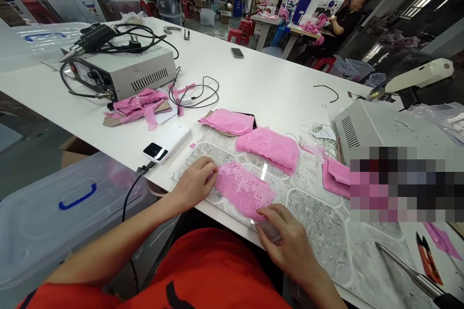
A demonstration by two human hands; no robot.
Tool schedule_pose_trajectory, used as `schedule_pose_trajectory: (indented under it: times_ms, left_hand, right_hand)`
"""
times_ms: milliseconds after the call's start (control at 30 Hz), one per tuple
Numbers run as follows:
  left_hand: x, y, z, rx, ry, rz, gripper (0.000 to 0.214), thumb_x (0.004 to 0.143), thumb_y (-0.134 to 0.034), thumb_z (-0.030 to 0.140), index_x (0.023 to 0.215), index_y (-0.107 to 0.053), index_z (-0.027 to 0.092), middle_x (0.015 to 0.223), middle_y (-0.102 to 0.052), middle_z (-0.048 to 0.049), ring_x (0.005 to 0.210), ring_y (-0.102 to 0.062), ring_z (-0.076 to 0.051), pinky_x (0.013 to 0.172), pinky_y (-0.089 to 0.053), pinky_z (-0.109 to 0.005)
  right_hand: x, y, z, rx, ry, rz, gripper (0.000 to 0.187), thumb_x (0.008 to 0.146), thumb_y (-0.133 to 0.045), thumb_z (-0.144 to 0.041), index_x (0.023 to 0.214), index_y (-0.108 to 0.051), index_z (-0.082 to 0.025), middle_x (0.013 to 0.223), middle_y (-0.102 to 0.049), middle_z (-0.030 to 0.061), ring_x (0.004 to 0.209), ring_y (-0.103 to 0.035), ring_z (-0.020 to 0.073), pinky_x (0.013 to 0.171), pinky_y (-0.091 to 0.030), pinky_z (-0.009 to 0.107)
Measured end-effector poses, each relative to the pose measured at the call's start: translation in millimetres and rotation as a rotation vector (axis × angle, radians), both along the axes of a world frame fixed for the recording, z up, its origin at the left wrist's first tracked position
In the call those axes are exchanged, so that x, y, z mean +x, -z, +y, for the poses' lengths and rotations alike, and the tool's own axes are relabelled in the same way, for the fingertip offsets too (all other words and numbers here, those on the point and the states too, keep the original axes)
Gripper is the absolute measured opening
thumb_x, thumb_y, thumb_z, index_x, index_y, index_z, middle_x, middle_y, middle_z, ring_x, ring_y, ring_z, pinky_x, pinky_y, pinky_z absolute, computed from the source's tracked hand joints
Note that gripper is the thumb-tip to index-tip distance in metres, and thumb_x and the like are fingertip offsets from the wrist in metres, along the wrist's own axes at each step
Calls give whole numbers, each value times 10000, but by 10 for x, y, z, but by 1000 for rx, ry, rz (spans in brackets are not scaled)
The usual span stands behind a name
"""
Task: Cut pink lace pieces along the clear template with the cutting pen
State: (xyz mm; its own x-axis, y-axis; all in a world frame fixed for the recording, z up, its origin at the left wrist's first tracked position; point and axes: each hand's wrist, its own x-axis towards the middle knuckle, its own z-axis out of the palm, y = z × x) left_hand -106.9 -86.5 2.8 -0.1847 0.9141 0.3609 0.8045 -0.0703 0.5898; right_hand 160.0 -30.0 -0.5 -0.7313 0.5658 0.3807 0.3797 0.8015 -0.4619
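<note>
A pink floral lace piece (246, 190) with a scalloped edge lies on a grey marble-patterned mat (319, 222). My left hand (195, 181) pinches its left end between thumb and curled fingers. At the lace's lower right corner, my right hand (288, 239) rests its index fingertip on the edge, with the thumb apart below it. Just beyond the piece sits a stack of pink lace (268, 149). Another pink lace stack (228, 121) lies farther left, on brown card and a dark flat object.
Left are a white power bank (166, 145), pink strips (139, 106) and a grey machine box (141, 72). Right are folded pink fabric (335, 176), another grey box (377, 125), tweezers (409, 270) and orange-handled snips (428, 259). A phone (237, 53) lies far back; a person (350, 21) sews beyond.
</note>
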Motion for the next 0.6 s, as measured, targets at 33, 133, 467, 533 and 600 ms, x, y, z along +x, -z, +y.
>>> schedule_pose_trajectory:
  times_ms: [33, 133, 467, 533, 600]
  left_hand:
    - [-3, 3, -1, 15, -11, 34, 174, 913, -433, 221, 808, -567, 186, 906, -600, -64, 863, -570, -182, 800, -473, -325]
    - [-39, 26, -27, 51, -66, 115, 151, 910, -445, 198, 824, -569, 188, 960, -617, -73, 925, -585, -202, 834, -464, -357]
    - [-93, 165, -128, 83, -146, 194, 118, 896, -477, 199, 843, -582, 193, 1007, -647, -82, 926, -621, -229, 795, -469, -365]
    - [-87, 165, -125, 87, -146, 190, 126, 904, -473, 206, 847, -585, 194, 1006, -650, -78, 932, -624, -229, 800, -471, -365]
    - [-85, 165, -124, 92, -148, 183, 134, 910, -471, 213, 847, -587, 193, 1006, -650, -77, 939, -627, -228, 810, -475, -365]
  right_hand:
    - [-40, 14, -10, 8, -9, 3, 206, 831, -577, -163, 1021, -611, -234, 892, -643, 44, 824, -635, 162, 713, -552, 282]
    - [-101, 37, 24, -31, -12, 9, 150, 855, -542, -169, 954, -634, -235, 859, -643, 45, 792, -635, 154, 697, -547, 272]
    - [-184, -15, 494, -233, 350, -142, 179, 843, -531, -338, 867, -644, -201, 825, -668, 39, 706, -620, 164, 646, -462, 299]
    - [-221, -23, 520, -250, 358, -165, 173, 845, -510, -322, 823, -630, -200, 787, -661, 30, 690, -612, 161, 641, -445, 298]
    - [-240, -44, 551, -253, 359, -161, 175, 842, -505, -320, 789, -621, -200, 744, -648, 22, 653, -591, 153, 623, -431, 293]
